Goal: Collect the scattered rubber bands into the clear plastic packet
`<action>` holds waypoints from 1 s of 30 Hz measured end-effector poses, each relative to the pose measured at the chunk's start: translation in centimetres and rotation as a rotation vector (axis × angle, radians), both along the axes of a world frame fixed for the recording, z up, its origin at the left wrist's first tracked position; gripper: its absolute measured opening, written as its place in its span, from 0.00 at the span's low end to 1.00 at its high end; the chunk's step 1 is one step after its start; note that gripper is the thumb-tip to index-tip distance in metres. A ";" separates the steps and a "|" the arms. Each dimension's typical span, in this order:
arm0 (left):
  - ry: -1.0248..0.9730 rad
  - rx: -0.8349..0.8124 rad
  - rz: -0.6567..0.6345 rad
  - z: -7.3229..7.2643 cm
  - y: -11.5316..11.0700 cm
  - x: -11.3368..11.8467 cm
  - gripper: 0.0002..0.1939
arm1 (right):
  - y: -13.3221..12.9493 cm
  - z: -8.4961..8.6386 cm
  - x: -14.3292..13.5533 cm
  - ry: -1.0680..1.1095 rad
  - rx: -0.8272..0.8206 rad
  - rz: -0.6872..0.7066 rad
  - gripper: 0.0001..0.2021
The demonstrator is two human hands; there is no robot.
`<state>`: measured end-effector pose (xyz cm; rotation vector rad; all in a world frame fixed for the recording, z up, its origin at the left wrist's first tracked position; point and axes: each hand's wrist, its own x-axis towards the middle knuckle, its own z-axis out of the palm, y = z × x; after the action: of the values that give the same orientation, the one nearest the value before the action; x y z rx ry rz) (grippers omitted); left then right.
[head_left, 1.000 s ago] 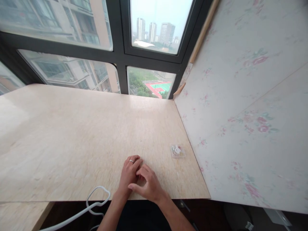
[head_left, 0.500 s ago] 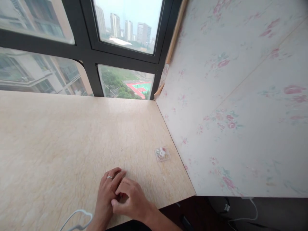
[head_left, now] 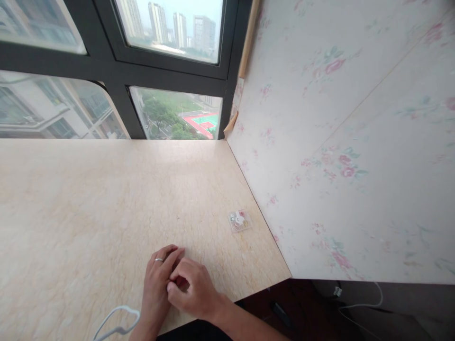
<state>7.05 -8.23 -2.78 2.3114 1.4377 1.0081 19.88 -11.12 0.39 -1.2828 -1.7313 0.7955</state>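
Note:
Near the front edge of the beige marbled ledge, my left hand (head_left: 156,274) lies back up with a silver ring (head_left: 158,259) on one finger. Its fingers are bent down and pressed together, so whatever they hold is hidden. Against its thumb side, my right hand (head_left: 194,286) is closed in a pinch, thumb and index finger meeting at the left hand. What sits between those fingertips is too small to tell. Ahead and to the right lies a small clear plastic box (head_left: 239,221) with little white, pink and green pieces inside, apart from both hands.
The marbled ledge (head_left: 88,199) runs back to a dark-framed window (head_left: 121,76). A flower-patterned wall (head_left: 302,118) bounds it on the right. A white looped cable or strap (head_left: 121,309) rises at the lower left. Below the ledge's front edge, more cables (head_left: 359,305) hang at the right.
The view has shifted slightly. Both hands stay together in nearly the same spot; the right thumb and index finger have closed tighter against the left hand.

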 end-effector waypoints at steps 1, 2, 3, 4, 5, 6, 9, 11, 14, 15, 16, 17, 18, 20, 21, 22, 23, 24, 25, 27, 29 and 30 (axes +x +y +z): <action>0.002 0.001 0.001 -0.1 0.1 0.0 0.18 | 0.0 0.1 0.2 0.016 -0.010 0.019 0.05; 0.005 0.013 0.000 -0.1 0.1 0.1 0.19 | 0.1 0.1 0.3 0.023 -0.018 0.041 0.08; 0.010 0.029 0.002 -0.1 0.2 0.1 0.19 | 0.1 0.0 0.4 0.019 -0.026 0.058 0.12; 0.016 0.049 0.003 -0.2 0.2 0.2 0.19 | 0.1 -0.1 0.5 0.006 -0.033 0.069 0.16; 0.020 0.067 0.005 -0.1 0.2 0.3 0.19 | 0.2 -0.2 0.5 -0.014 -0.046 0.074 0.20; 0.024 0.077 0.009 -0.1 0.3 0.3 0.18 | 0.2 -0.2 0.5 -0.039 -0.063 0.077 0.23; 0.027 0.063 0.018 -0.1 0.3 0.4 0.18 | 0.3 -0.1 0.3 -0.113 -0.131 0.079 0.30; 0.010 0.044 0.025 -0.1 0.2 0.3 0.18 | 0.6 0.3 0.2 -0.153 -0.174 0.084 0.31; -0.031 -0.012 0.031 -0.2 0.2 0.1 0.17 | 1.1 1.1 0.0 -0.198 -0.222 0.099 0.27; -0.046 -0.045 0.030 -0.2 0.2 0.0 0.17 | 1.3 1.2 0.0 -0.207 -0.229 0.105 0.26; -0.060 -0.080 0.028 -0.2 0.2 -0.1 0.17 | 1.6 1.4 0.0 -0.213 -0.230 0.111 0.25; -0.076 -0.111 0.027 -0.2 0.2 -0.2 0.16 | 1.7 1.4 -0.1 -0.215 -0.223 0.114 0.24; -0.091 -0.134 0.029 -0.1 0.2 -0.2 0.16 | 1.9 1.5 -0.1 -0.216 -0.209 0.115 0.23; -0.112 -0.154 0.041 0.2 0.3 -0.1 0.15 | 2.0 1.3 -0.1 -0.215 -0.160 0.110 0.23; -0.114 -0.154 0.049 0.4 0.3 0.0 0.15 | 2.0 1.2 -0.2 -0.215 -0.126 0.106 0.22; -0.109 -0.154 0.057 0.6 0.3 0.1 0.15 | 1.9 1.0 -0.2 -0.215 -0.089 0.099 0.22; -0.102 -0.152 0.064 0.7 0.3 0.2 0.14 | 1.8 0.8 -0.2 -0.214 -0.051 0.095 0.21; -0.093 -0.153 0.072 0.9 0.4 0.4 0.14 | 1.7 0.5 -0.2 -0.212 -0.015 0.094 0.20; -0.086 -0.153 0.080 1.1 0.4 0.5 0.14 | 1.6 0.3 -0.2 -0.211 0.016 0.092 0.20; -0.077 -0.151 0.100 1.5 0.4 0.8 0.14 | 1.3 -0.2 -0.3 -0.209 0.068 0.084 0.19; -0.075 -0.150 0.120 1.8 0.3 1.0 0.13 | 1.0 -0.6 -0.4 -0.196 0.104 0.073 0.19; -0.074 -0.151 0.128 1.9 0.3 1.1 0.14 | 0.9 -0.7 -0.4 -0.186 0.111 0.066 0.19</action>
<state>8.19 -7.94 -0.86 2.0786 1.5913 0.9714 19.50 -10.24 -0.27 -1.2629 -1.9461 0.6230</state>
